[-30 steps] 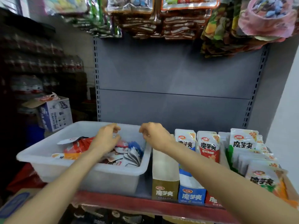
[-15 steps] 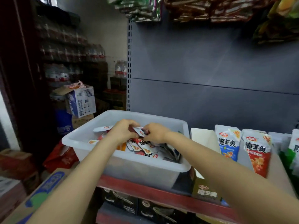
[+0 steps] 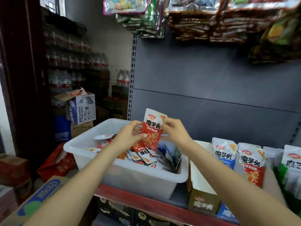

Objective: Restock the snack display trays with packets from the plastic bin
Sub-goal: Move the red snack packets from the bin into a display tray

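Observation:
A white plastic bin (image 3: pixel 138 176) sits on the red-edged shelf, holding several loose snack packets (image 3: pixel 146 158). Above the bin, both hands hold up a red-and-white packet (image 3: pixel 152 128) upright. My left hand (image 3: pixel 130 137) pinches its lower left side, with the thumb on the front. My right hand (image 3: pixel 175 132) grips its right edge. Right of the bin stands an empty brown display tray (image 3: pixel 202 198). Further right, trays hold upright blue packets (image 3: pixel 224 154), red packets (image 3: pixel 251 165) and green packets (image 3: pixel 291 167).
Grey shelf back panel (image 3: pixel 211 82) rises behind the bin, with hanging snack bags (image 3: pixel 203 18) overhead. At left are stacked cartons (image 3: pixel 81 108), water bottles (image 3: pixel 60 80) and a red bag (image 3: pixel 57 162) on the floor. A cardboard box (image 3: pixel 37 198) lies at lower left.
Both hands went into the bin, gathered packets, and now have lifted a red packet up above the bin. The camera view has shifted left and nearer.

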### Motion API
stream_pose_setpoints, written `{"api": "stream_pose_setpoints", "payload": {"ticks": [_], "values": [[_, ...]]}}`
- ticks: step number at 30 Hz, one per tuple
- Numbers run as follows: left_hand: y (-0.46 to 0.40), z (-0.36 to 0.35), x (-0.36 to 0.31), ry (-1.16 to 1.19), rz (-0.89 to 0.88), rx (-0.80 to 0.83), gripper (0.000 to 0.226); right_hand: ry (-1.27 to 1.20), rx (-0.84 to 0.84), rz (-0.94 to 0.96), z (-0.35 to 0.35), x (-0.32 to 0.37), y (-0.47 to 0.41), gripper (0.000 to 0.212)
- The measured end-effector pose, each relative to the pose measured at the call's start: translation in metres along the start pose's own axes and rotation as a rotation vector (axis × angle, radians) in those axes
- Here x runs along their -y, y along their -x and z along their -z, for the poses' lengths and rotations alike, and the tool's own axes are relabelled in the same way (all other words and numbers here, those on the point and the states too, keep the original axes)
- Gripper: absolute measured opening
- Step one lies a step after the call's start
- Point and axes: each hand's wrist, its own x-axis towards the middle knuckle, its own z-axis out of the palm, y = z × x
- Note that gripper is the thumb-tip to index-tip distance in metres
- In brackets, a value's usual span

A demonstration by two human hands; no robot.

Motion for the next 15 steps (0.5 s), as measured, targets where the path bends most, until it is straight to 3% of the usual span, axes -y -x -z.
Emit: {"api": "stream_pose_setpoints", "payload": {"ticks": [3, 6, 12, 15], "values": [[0.004, -0.016, -0.017, 0.03, -0.06, 0.037, 0.028, -0.129, 0.021, 0.017, 0.023, 0.011, 0.015, 0.023], [0.007, -0.035, -0.036, 0.091, -0.068, 0.048, 0.023, -0.142, -0.066, 0.031, 0.043, 0.012, 0.027, 0.023], [0.009, -0.079, -0.074, 0.137, -0.163, 0.022, 0.019, -0.111, -0.242, 0.001, 0.098, 0.008, 0.055, 0.063], [0.006, -0.1, -0.093, 0.155, -0.209, -0.007, 0.022, -0.152, -0.271, 0.003, 0.124, 0.011, 0.069, 0.053]]}}
